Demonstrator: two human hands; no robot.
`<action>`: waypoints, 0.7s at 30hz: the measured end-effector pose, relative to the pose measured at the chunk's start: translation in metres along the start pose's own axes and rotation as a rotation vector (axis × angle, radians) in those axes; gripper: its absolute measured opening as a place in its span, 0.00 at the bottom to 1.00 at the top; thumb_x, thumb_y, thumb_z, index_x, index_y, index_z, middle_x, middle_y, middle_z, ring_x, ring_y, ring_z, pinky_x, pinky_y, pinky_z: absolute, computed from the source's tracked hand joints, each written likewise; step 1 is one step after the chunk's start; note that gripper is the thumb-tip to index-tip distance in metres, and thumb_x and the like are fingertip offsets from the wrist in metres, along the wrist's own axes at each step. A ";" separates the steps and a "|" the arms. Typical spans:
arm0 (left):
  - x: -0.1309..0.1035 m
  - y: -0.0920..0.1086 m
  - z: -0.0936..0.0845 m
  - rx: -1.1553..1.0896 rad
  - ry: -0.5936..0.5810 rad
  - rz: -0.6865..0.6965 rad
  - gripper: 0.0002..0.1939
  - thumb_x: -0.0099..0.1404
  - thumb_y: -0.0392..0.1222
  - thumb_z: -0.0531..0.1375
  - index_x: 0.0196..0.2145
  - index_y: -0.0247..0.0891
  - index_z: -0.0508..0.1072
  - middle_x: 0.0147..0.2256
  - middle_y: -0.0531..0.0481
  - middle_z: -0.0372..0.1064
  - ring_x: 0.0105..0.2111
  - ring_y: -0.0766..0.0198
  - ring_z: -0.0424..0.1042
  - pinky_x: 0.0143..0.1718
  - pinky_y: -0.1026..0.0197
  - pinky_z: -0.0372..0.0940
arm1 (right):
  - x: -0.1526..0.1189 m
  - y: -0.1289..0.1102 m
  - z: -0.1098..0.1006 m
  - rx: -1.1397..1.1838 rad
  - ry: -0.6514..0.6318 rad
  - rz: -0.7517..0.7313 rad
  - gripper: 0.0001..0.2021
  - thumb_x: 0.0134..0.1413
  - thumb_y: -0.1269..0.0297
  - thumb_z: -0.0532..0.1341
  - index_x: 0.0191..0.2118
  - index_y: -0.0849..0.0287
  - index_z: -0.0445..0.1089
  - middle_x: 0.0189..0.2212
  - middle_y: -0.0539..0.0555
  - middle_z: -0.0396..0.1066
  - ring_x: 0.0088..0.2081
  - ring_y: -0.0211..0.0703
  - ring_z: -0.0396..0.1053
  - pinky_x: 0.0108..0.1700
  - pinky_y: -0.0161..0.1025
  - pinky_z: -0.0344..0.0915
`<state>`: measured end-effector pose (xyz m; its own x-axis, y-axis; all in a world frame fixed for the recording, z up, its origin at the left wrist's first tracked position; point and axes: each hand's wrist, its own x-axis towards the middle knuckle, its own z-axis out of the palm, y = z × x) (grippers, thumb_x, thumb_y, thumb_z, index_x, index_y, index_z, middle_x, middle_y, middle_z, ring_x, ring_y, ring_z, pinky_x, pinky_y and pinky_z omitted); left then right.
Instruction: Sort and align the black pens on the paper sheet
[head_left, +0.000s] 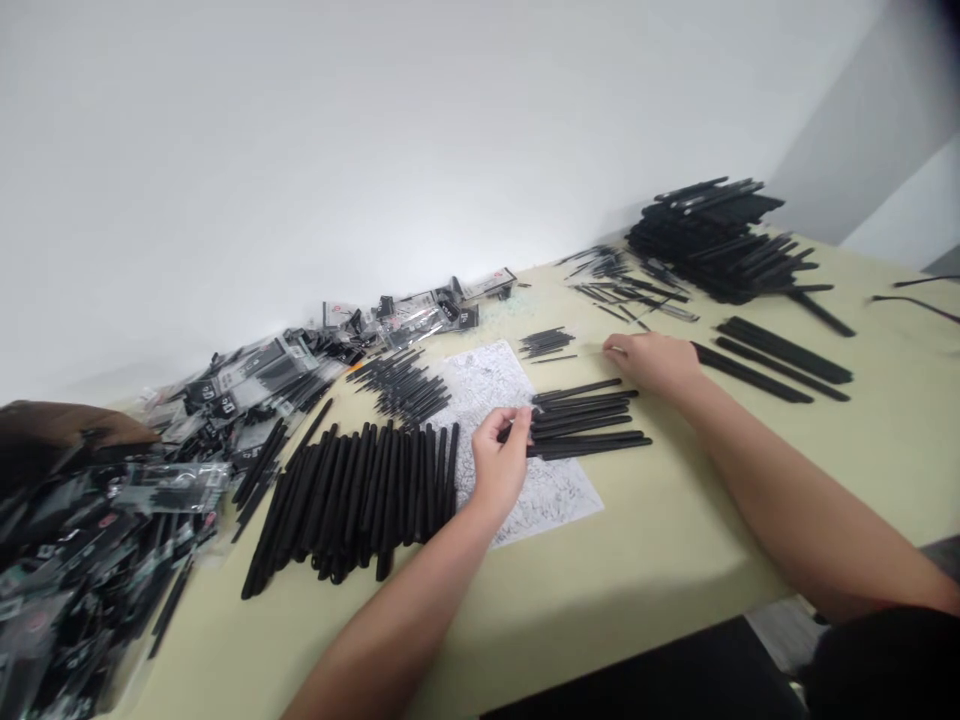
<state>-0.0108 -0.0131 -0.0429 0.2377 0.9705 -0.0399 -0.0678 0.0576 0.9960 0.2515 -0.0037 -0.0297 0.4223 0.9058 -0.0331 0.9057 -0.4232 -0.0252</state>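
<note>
My left hand (pixel 501 462) is closed in a pinch at the left ends of a row of thin black sticks (pixel 585 420), over a printed white sheet (pixel 555 505). Whatever lies between its fingertips is too small and blurred to name. Up and to the right, my right hand (pixel 652 362) is closed as well, thumb and forefinger together just above the table. I cannot make out what it pinches. Left of my left hand lies a broad row of thicker black sticks (pixel 367 490). Short thin black rods (pixel 405 388) lie behind them, and a smaller bunch of rods (pixel 547 343) sits between the hands.
Clear plastic packets with black contents (pixel 255 385) are heaped along the left and back of the pale yellow table (pixel 660 540). A tall pile of black sticks (pixel 712 240) stands at the back right. Several thick black sticks (pixel 784 350) lie beyond my right hand. Dark cables (pixel 915 298) show at the right.
</note>
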 end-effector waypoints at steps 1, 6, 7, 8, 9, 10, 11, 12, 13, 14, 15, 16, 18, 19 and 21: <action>0.000 0.000 0.000 0.000 0.003 -0.001 0.15 0.61 0.52 0.61 0.26 0.37 0.69 0.19 0.57 0.61 0.21 0.70 0.61 0.26 0.67 0.58 | 0.000 0.001 0.000 0.000 0.004 -0.001 0.22 0.63 0.52 0.43 0.48 0.48 0.72 0.45 0.60 0.74 0.43 0.55 0.71 0.36 0.44 0.60; 0.000 -0.001 -0.001 -0.001 -0.001 -0.038 0.17 0.60 0.56 0.62 0.27 0.38 0.70 0.19 0.57 0.61 0.19 0.71 0.59 0.23 0.67 0.55 | 0.001 0.003 0.000 0.018 0.011 -0.021 0.22 0.63 0.50 0.43 0.50 0.47 0.69 0.44 0.59 0.74 0.43 0.55 0.70 0.35 0.43 0.59; 0.000 -0.001 -0.001 -0.001 -0.001 -0.045 0.18 0.60 0.56 0.62 0.27 0.38 0.70 0.19 0.58 0.61 0.19 0.72 0.59 0.22 0.67 0.55 | 0.001 0.004 0.001 0.025 0.010 -0.028 0.22 0.63 0.50 0.43 0.50 0.46 0.69 0.44 0.58 0.74 0.44 0.55 0.70 0.35 0.43 0.59; 0.000 -0.001 -0.001 0.000 -0.001 -0.047 0.18 0.60 0.56 0.62 0.27 0.38 0.70 0.19 0.58 0.61 0.19 0.72 0.58 0.22 0.67 0.54 | 0.001 0.004 0.001 0.029 0.009 -0.034 0.22 0.63 0.50 0.43 0.50 0.46 0.69 0.44 0.58 0.74 0.44 0.55 0.70 0.35 0.43 0.58; 0.000 -0.001 -0.001 0.001 -0.001 -0.043 0.18 0.60 0.56 0.62 0.27 0.38 0.70 0.19 0.58 0.61 0.19 0.72 0.58 0.22 0.67 0.55 | 0.000 0.004 0.001 0.031 0.008 -0.038 0.21 0.63 0.50 0.43 0.50 0.45 0.69 0.44 0.57 0.74 0.44 0.55 0.70 0.35 0.43 0.58; 0.000 -0.001 -0.001 0.001 -0.003 -0.036 0.17 0.60 0.56 0.62 0.27 0.38 0.70 0.19 0.58 0.61 0.19 0.72 0.59 0.23 0.67 0.55 | 0.000 0.003 0.001 0.030 0.010 -0.039 0.21 0.63 0.50 0.43 0.49 0.45 0.70 0.44 0.57 0.74 0.44 0.55 0.70 0.35 0.43 0.58; 0.001 -0.001 -0.001 0.001 -0.005 -0.028 0.17 0.60 0.55 0.62 0.27 0.38 0.70 0.19 0.58 0.61 0.20 0.71 0.60 0.24 0.67 0.56 | 0.001 0.003 0.002 0.027 0.013 -0.037 0.21 0.63 0.50 0.43 0.49 0.45 0.70 0.44 0.57 0.74 0.44 0.55 0.70 0.34 0.43 0.58; 0.001 -0.001 -0.001 0.001 -0.005 -0.021 0.17 0.60 0.55 0.62 0.27 0.38 0.70 0.19 0.58 0.61 0.20 0.71 0.60 0.25 0.67 0.57 | 0.001 0.003 0.002 0.025 0.017 -0.033 0.21 0.63 0.50 0.43 0.49 0.46 0.70 0.44 0.57 0.74 0.43 0.55 0.70 0.34 0.43 0.58; 0.001 -0.001 -0.001 0.002 -0.005 -0.016 0.17 0.60 0.55 0.62 0.27 0.38 0.70 0.19 0.58 0.61 0.20 0.71 0.61 0.25 0.67 0.57 | 0.001 0.003 0.002 0.024 0.021 -0.031 0.21 0.63 0.50 0.43 0.49 0.46 0.70 0.44 0.58 0.74 0.43 0.55 0.70 0.34 0.43 0.58; 0.001 -0.001 -0.001 0.002 -0.005 -0.016 0.17 0.60 0.55 0.62 0.26 0.38 0.70 0.19 0.58 0.61 0.21 0.71 0.61 0.26 0.67 0.58 | 0.001 0.003 0.002 0.026 0.024 -0.031 0.22 0.63 0.50 0.43 0.49 0.46 0.70 0.44 0.58 0.74 0.42 0.54 0.70 0.33 0.43 0.58; 0.001 -0.001 -0.001 0.004 -0.004 -0.017 0.17 0.60 0.55 0.62 0.26 0.38 0.70 0.19 0.57 0.61 0.21 0.71 0.61 0.26 0.67 0.58 | 0.001 0.003 0.003 0.030 0.026 -0.035 0.22 0.63 0.50 0.43 0.49 0.46 0.70 0.44 0.58 0.74 0.42 0.54 0.70 0.33 0.42 0.58; 0.001 0.000 -0.001 0.005 -0.002 -0.019 0.17 0.60 0.54 0.62 0.26 0.38 0.70 0.19 0.57 0.62 0.21 0.71 0.62 0.26 0.66 0.58 | 0.001 0.003 0.003 0.034 0.025 -0.040 0.22 0.63 0.50 0.43 0.49 0.47 0.70 0.44 0.58 0.74 0.41 0.54 0.70 0.33 0.42 0.58; 0.001 0.001 -0.001 0.009 -0.002 -0.022 0.16 0.60 0.54 0.62 0.26 0.38 0.70 0.20 0.57 0.62 0.21 0.70 0.62 0.26 0.66 0.58 | 0.001 0.003 0.003 0.046 0.024 -0.047 0.22 0.63 0.50 0.44 0.49 0.47 0.71 0.43 0.58 0.74 0.41 0.53 0.70 0.33 0.41 0.58; 0.001 0.001 -0.001 0.012 0.000 -0.023 0.16 0.60 0.54 0.62 0.26 0.37 0.70 0.20 0.57 0.62 0.21 0.70 0.62 0.26 0.66 0.58 | 0.001 0.003 0.003 0.052 0.025 -0.048 0.22 0.63 0.50 0.44 0.49 0.48 0.71 0.43 0.58 0.74 0.41 0.53 0.70 0.33 0.41 0.58; 0.001 0.001 0.000 0.018 0.006 -0.028 0.17 0.60 0.55 0.62 0.27 0.37 0.70 0.20 0.56 0.62 0.22 0.70 0.63 0.25 0.66 0.58 | 0.001 0.003 0.003 0.060 0.020 -0.040 0.21 0.63 0.50 0.45 0.48 0.49 0.71 0.42 0.59 0.74 0.40 0.53 0.70 0.32 0.40 0.57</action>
<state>-0.0111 -0.0124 -0.0418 0.2337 0.9699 -0.0687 -0.0440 0.0811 0.9957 0.2549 -0.0041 -0.0329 0.3867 0.9221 -0.0114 0.9184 -0.3862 -0.0863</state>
